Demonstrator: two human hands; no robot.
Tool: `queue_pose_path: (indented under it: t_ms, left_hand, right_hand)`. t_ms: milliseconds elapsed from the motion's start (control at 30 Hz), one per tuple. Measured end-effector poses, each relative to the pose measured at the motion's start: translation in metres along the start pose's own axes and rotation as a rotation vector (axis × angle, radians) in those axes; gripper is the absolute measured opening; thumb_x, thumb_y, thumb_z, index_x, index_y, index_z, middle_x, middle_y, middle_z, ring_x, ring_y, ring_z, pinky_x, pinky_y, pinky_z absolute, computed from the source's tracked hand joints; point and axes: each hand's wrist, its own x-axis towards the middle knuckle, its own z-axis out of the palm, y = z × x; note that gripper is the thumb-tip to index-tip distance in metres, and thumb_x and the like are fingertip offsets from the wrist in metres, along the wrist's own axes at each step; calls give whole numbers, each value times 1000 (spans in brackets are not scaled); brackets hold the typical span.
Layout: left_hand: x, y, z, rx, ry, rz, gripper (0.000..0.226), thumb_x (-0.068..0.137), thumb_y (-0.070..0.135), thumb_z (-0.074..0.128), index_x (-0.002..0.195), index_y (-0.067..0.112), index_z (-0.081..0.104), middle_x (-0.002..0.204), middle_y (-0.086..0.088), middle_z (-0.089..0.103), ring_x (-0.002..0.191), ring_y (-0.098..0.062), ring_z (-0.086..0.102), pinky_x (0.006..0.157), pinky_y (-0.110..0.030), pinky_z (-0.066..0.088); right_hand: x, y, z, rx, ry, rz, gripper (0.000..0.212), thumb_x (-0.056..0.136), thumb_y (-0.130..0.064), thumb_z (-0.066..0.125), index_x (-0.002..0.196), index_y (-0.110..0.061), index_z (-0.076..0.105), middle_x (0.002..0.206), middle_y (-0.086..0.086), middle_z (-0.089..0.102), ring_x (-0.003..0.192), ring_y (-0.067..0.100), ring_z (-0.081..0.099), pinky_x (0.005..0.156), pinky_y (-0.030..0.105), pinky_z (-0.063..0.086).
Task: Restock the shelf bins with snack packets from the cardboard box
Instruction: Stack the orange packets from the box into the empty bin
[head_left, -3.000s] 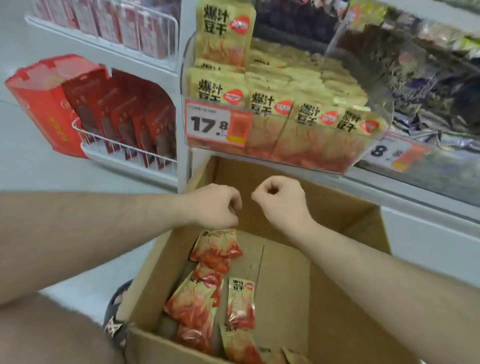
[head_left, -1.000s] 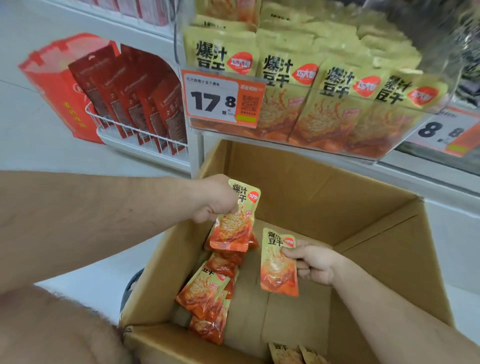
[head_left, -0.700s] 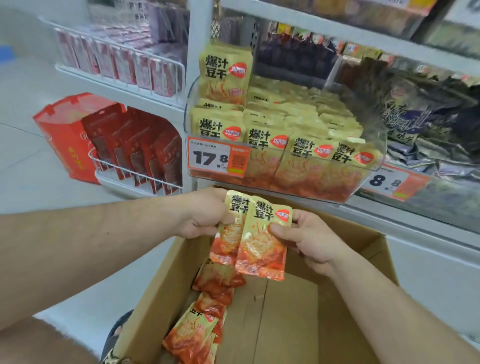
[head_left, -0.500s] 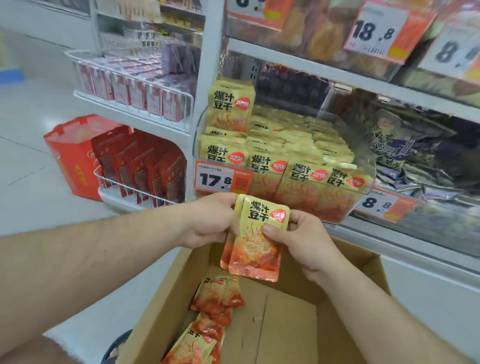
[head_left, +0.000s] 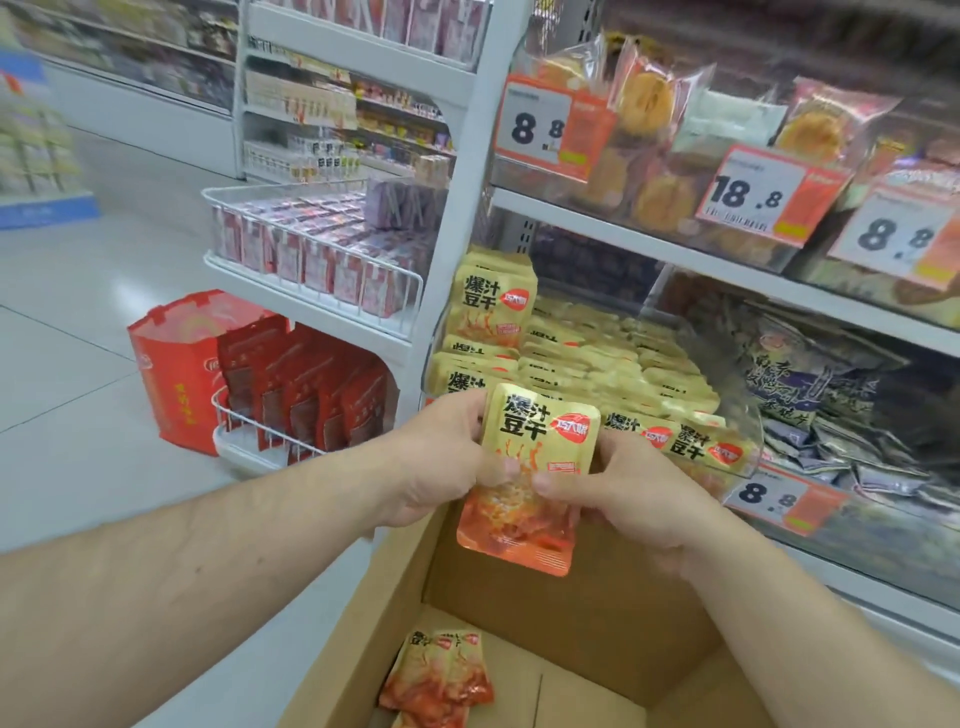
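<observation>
Both the left hand (head_left: 441, 462) and right hand (head_left: 631, 491) pinch an upright snack packet (head_left: 530, 478), long axis vertical, above the cardboard box (head_left: 582, 613), which holds more packets (head_left: 439, 680); beyond the box, the shelf bin (head_left: 748, 462) is packed with matching packets.

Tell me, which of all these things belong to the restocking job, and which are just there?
Job: left hand and right hand gripping the held snack packet; cardboard box; loose packets in it; shelf bin of matching packets.

Just there: red bags, pastry packs, dark packets, price tags.
</observation>
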Motion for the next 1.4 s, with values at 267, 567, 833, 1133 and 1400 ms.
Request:
queue_pose_path:
  t_ms: [267, 567, 833, 1133, 1400]
  left_hand:
    - [5, 17, -2, 14, -40, 54, 43, 94, -6, 58, 126, 24, 55, 115, -1, 73, 108, -17, 68, 96, -43, 55]
    - [26, 19, -34, 1043, 403, 398, 69, 85, 53, 65, 144, 28, 40, 142, 8, 39, 133, -11, 33, 109, -29, 27]
    - [47, -22, -46, 1529, 446, 486, 80, 73, 51, 76, 140, 16, 50, 136, 0, 54, 129, -22, 49, 107, -49, 32]
    - [54, -35, -47, 1452, 531, 609, 82, 54, 43, 92, 125, 16, 62, 116, 0, 64, 110, -24, 61, 97, -39, 24]
    - [53, -34, -45, 1451, 544, 547, 78, 58, 42, 90, 126, 15, 61, 118, 0, 62, 117, -22, 48, 98, -51, 28]
  right_hand:
    - [10, -11, -10, 141, -67, 34, 57, 63, -16, 81, 117, -10, 64, 109, 11, 74, 101, 32, 71, 97, 53, 51]
    - [26, -55, -45, 8, 401, -304, 21, 79, -2, 76, 94, -14, 67, 83, -1, 73, 55, -5, 62, 53, 13, 45]
    - [58, -74, -32, -236, 511, -501, 32, 77, -7, 81, 89, -32, 65, 92, -14, 73, 88, 4, 69, 89, 35, 56]
    - [82, -81, -5, -491, 410, -535, 34, 75, -15, 82, 101, -33, 69, 92, -19, 72, 91, 0, 66, 88, 26, 54]
    - [110, -75, 9, -401, 301, -369, 34, 75, -14, 83, 104, -27, 69, 96, -12, 73, 94, 9, 68, 90, 32, 55]
